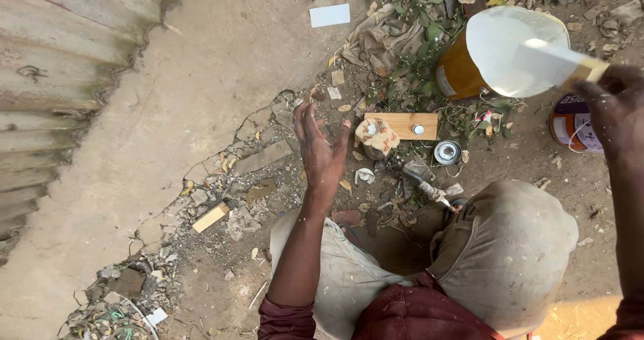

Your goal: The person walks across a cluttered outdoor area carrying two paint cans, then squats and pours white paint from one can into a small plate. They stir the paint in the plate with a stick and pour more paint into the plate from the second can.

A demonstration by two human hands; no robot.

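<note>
We are noting: right hand [614, 105] gripping white-coated stirring stick [550, 61] over open paint can [500, 55] | left hand [322, 153] hovering open, empty | wooden block [402, 124] just beyond it looking unpainted.

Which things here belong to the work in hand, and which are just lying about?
In use: right hand holding white-coated scraper; open paint tin; left hand, empty.
Lying about: wooden block, small can, white card, wood offcut.
</note>
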